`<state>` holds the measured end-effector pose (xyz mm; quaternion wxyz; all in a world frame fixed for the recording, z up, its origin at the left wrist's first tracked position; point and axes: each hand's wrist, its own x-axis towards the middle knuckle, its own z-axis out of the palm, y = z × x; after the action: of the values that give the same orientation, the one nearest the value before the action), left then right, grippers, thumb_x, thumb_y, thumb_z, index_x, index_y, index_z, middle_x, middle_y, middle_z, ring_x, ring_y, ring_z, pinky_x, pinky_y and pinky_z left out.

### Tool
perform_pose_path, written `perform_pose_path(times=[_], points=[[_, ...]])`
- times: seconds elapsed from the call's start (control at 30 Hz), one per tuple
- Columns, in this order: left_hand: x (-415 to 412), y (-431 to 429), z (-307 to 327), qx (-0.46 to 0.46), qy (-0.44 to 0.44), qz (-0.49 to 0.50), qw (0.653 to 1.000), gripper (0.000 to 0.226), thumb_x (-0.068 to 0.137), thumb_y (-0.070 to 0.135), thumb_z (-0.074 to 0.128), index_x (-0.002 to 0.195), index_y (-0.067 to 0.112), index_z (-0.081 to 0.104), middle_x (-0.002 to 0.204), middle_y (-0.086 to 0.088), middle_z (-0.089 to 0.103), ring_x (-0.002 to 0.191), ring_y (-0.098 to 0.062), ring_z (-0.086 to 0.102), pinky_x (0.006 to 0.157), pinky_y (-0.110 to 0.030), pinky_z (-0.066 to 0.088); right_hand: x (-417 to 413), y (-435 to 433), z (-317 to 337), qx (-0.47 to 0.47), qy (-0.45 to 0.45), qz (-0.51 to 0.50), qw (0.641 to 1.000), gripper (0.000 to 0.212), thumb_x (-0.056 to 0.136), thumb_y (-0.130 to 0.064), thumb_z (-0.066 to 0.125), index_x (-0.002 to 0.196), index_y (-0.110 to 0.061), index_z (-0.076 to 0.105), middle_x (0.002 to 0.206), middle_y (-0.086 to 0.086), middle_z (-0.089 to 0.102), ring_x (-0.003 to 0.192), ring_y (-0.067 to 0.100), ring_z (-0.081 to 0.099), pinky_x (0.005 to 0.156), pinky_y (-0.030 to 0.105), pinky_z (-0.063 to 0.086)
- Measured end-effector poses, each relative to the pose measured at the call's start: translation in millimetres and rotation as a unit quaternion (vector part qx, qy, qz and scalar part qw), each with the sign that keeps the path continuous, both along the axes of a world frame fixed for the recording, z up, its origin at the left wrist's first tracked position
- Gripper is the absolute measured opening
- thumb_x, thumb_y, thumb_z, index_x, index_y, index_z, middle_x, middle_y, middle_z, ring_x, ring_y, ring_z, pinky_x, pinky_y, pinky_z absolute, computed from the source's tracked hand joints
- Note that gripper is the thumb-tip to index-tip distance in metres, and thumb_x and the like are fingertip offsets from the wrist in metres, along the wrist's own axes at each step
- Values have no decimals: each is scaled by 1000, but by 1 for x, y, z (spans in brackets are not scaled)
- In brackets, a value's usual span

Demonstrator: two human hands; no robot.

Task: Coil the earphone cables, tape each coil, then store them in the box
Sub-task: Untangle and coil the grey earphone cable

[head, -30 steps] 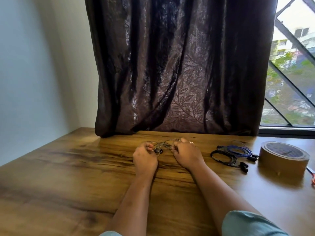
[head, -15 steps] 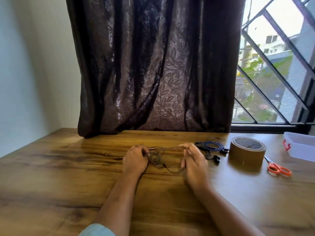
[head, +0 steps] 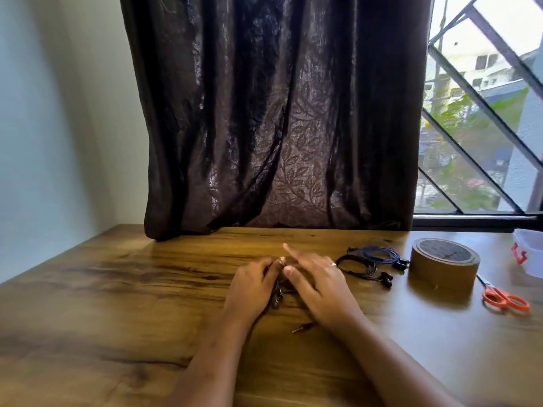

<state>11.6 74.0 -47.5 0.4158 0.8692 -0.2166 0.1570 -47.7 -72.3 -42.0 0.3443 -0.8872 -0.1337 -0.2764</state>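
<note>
Comparing against the view half a second ago: left hand (head: 249, 284) and right hand (head: 318, 284), then set apart with the thin dark earphone cable (head: 277, 293) stretched between them, now brought together and touching at the fingertips near the middle of the brown wood-grain table (head: 117, 318). Cable now bunched in a small clump between the two hands instead of drawn out in a line. Metal jack plug (head: 302, 328) now lying loose on the table just beside the right wrist.

Left hand: knuckles up, fingers curled round the bunched cable, gripping it, with dark earbuds (head: 276, 302) showing in the gap between the hands. Right hand: palm down, index finger raised and pointing away, thumb tip laid against the left fingertips, silver ring (head: 333, 264) on one finger. Hold on the cable hidden, cannot be told.

Right of the hands, apart from them: black coiled earphone set (head: 357, 265) just beside blue coiled earphone set (head: 379, 254), both on the table outside any container. Further right: brown roll of packing tape (head: 443, 268) lying flat, hole upward, then orange-handled scissors (head: 505, 299). Clear plastic box with red latch (head: 530, 254) at the right edge, cut off by the frame, contents not discernible.
</note>
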Motion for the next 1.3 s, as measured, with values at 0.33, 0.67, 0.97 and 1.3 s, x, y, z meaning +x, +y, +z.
perform_pose_path(times=[0.33,0.67,0.97,1.3], points=[[7,-8,8,-82,8,4,997,48,74,43,73,116,39,50,149,4,22,136,-15,26,108,-33,28,4,-12,-1,68,52,-120,989,28,98,-39,46,81,-23,63,75,-9,63,67,10,58,58,26,43],[1,-3,20,-375,136,-25,917,43,85,-11,56,102,27,61,121,7,55,95,-19,65,63,-20,55,6,-18,0,-7,-18,-271,962,6,95,-32,51,91,-29,53,90,-16,52,86,9,43,77,30,31],[-5,-12,31,-465,198,-124,854,37,88,-14,49,105,18,51,88,-5,62,83,-18,71,61,-22,56,10,-10,-4,154,58,23,986,26,98,-17,49,122,-26,56,88,-5,67,63,5,61,52,19,49],[-12,-16,38,-425,247,-202,847,30,84,-13,54,97,14,58,78,3,68,63,-5,63,46,-15,47,10,-8,0,193,77,36,977,7,90,-21,64,85,-20,69,61,-6,53,52,1,42,50,12,36]])
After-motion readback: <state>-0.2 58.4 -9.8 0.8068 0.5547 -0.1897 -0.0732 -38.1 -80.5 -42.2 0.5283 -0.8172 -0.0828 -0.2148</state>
